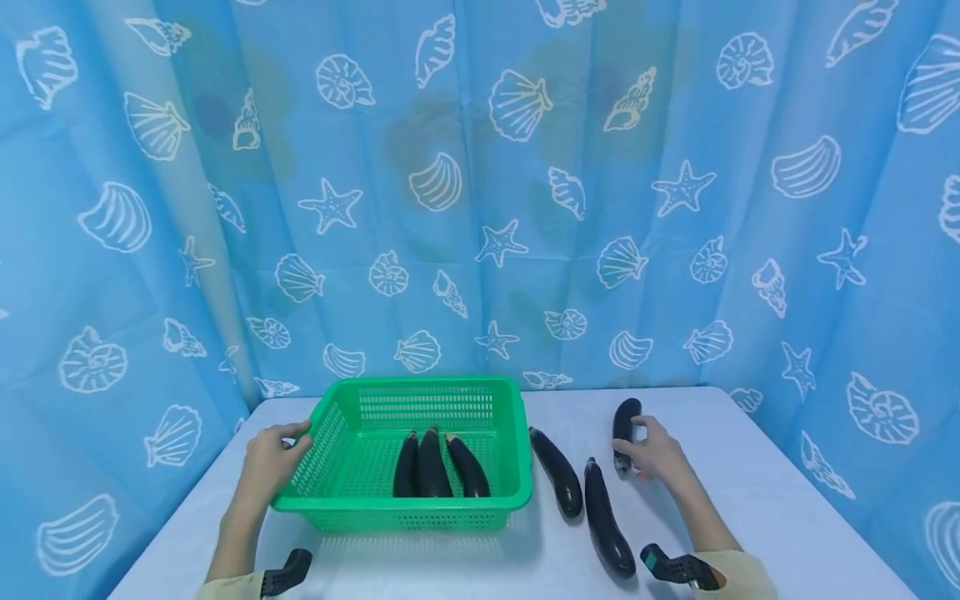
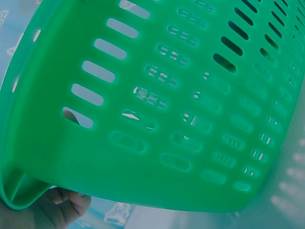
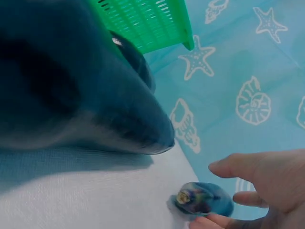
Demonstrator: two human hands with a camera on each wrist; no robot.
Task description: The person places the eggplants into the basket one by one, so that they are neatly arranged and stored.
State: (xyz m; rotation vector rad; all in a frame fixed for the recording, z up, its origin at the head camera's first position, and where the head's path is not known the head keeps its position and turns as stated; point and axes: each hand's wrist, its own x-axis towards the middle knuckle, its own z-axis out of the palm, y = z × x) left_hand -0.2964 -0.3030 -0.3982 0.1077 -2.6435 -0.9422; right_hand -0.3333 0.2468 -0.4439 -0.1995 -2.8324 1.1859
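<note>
A green plastic basket [image 1: 420, 503] stands on the left half of the table. My left hand [image 1: 270, 462] grips its left rim; in the left wrist view the curled fingers [image 2: 76, 202] show at the rim, beside the slotted wall. Three dark eggplants [image 1: 432, 467] lie side by side inside the basket. At the back right, my right hand [image 1: 660, 450] is at another eggplant [image 1: 625, 421], thumb and fingers spread around it. The right wrist view has the thumb [image 3: 233, 166] apart from this eggplant [image 3: 214, 198], with lower fingertips right at its side.
Two more eggplants lie between the basket and my right hand: one [image 1: 557, 473] close by the basket's right wall, the other [image 1: 606, 521] nearer the front. A blue shell-patterned curtain [image 1: 465, 208] surrounds the white table [image 1: 780, 517] at the back and sides.
</note>
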